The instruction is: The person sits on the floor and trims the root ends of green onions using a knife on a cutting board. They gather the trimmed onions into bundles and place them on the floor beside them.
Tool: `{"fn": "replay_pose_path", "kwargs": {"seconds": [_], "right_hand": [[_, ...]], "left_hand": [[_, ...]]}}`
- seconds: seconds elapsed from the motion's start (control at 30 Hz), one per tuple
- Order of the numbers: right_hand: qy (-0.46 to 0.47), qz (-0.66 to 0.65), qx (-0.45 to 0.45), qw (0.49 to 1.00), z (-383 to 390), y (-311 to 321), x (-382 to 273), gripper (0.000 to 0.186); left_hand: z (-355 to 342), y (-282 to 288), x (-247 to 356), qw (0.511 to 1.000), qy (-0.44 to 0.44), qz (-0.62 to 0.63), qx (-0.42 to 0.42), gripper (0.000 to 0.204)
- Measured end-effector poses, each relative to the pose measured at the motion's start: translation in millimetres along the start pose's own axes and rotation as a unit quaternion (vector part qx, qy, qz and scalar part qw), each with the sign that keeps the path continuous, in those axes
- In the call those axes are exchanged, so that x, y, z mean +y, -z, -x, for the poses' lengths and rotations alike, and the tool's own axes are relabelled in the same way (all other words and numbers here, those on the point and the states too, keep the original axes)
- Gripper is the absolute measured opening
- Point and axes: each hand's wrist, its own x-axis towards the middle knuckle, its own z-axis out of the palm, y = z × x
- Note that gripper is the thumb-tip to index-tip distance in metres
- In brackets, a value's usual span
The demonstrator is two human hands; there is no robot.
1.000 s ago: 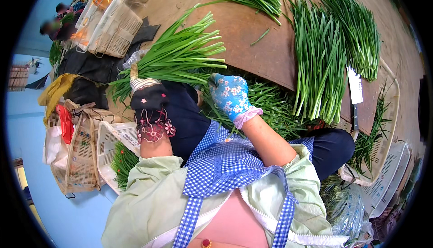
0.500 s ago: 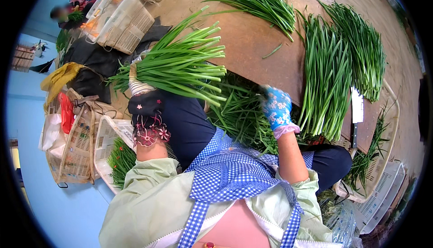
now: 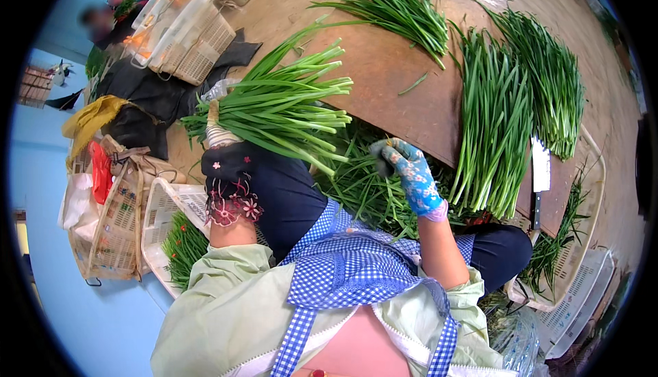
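Observation:
On the left, my left hand (image 3: 217, 132), in a light striped glove, is closed around a thick bunch of garlic chives (image 3: 284, 99), pale stem ends pointing right. The leaves hide most of its fingers. My right hand (image 3: 410, 175), in a blue flowered glove with grey fingertips, is over loose green leaves (image 3: 370, 188) in front of my lap. Its fingers are curled together; whether anything small is between them cannot be made out. A brown board (image 3: 404, 96) lies beyond, with a large chive bundle (image 3: 493, 123) on its right side.
Another chive bundle (image 3: 401, 10) lies at the board's far edge, and one more (image 3: 548, 79) at far right. A cleaver (image 3: 541, 168) with a black handle lies near the right bundles. Plastic crates (image 3: 188, 31) stand back left; a white basket (image 3: 156, 192) is beside my left leg.
My left hand and its bunch have shifted slightly right. My right hand has moved a little down and left, away from the board's edge, its fingers now curled and in clearer view.

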Motion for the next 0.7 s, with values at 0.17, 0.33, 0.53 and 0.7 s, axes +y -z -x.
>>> {"fn": "replay_pose_path", "kwargs": {"seconds": [0.17, 0.33, 0.53, 0.7], "right_hand": [[0.111, -0.007, 0.006, 0.994, -34, -29, -33, 0.036], [0.106, -0.049, -0.05, 0.992, -57, -49, -21, 0.029], [0.043, -0.36, -0.112, 0.925, -13, -14, 22, 0.024], [0.106, 0.568, 0.117, 0.808, 40, 21, 6, 0.03]], "left_hand": [[10, -24, -21, 0.999, 0.029, -0.004, -0.038, 0.039], [-1, -17, -22, 0.996, -0.019, 0.022, -0.079, 0.02], [0, -19, -15, 0.986, -0.087, 0.011, -0.141, 0.019], [11, -33, 0, 0.972, -0.135, -0.01, -0.189, 0.018]]}}
